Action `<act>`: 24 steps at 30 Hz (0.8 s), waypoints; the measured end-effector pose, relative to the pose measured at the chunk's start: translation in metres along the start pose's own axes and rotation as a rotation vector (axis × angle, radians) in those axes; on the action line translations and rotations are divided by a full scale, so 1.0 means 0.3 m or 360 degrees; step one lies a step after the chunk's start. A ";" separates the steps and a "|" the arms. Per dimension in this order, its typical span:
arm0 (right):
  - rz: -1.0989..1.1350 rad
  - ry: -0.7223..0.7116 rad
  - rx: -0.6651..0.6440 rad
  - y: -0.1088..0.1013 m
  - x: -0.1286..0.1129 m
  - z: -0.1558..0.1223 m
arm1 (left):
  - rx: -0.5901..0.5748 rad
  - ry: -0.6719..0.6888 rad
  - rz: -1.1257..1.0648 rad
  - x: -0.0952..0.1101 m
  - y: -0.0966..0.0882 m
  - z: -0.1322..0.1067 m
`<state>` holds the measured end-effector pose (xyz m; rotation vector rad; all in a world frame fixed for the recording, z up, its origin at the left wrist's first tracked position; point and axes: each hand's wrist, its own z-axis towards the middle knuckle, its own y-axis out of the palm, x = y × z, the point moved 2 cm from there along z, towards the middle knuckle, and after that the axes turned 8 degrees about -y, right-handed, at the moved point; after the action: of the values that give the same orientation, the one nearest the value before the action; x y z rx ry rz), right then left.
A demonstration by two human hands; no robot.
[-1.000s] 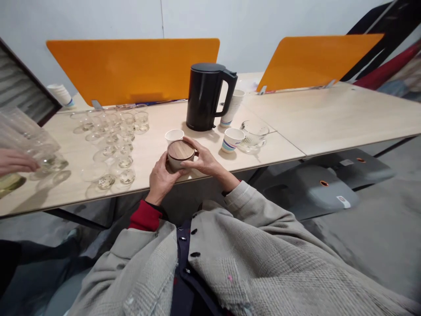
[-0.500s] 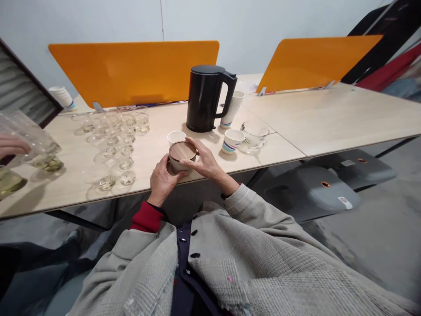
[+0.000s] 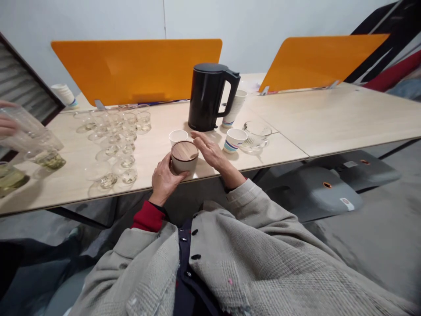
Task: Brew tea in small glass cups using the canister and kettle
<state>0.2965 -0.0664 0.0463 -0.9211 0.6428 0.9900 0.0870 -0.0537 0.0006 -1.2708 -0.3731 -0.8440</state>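
Observation:
A small beige jar with a round wooden lid [image 3: 184, 155] stands near the front edge of the light wood table [image 3: 329, 118]. My left hand [image 3: 165, 177] wraps around the jar's near left side and holds it. My right hand [image 3: 212, 151] hovers flat just to the right of the jar, fingers apart, touching nothing. A white paper cup [image 3: 178, 135] stands right behind the jar. Further back is a black electric kettle [image 3: 209, 96].
Several small glass cups [image 3: 115, 140] fill the table's left half. A striped paper cup [image 3: 233, 140], a glass pitcher [image 3: 255, 135] and a paper cup stack [image 3: 236, 107] sit right of the kettle. Another person's hand [image 3: 7, 123] holds a glass vessel at far left. Orange dividers [image 3: 138, 70] line the back.
My right hand has come off the jar's lid and moved a little to the right, opening flat. The other person's hand at left has lifted the glass vessel higher.

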 end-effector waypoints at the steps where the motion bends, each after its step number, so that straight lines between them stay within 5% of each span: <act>1: 0.0031 0.0042 -0.0030 0.001 0.004 0.012 | 0.0003 0.0006 0.0005 -0.001 0.001 0.000; 8: 0.0170 0.0139 -0.0184 0.029 0.006 0.070 | 0.0035 0.0063 0.0010 -0.011 0.009 0.000; 24: -0.0328 0.0000 -0.0214 0.033 -0.008 0.179 | 0.0027 0.0097 -0.0008 -0.015 0.013 0.004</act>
<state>0.2894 -0.0177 0.0704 -1.0827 0.4747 0.8560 0.0871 -0.0509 -0.0049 -1.2259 -0.3344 -0.8799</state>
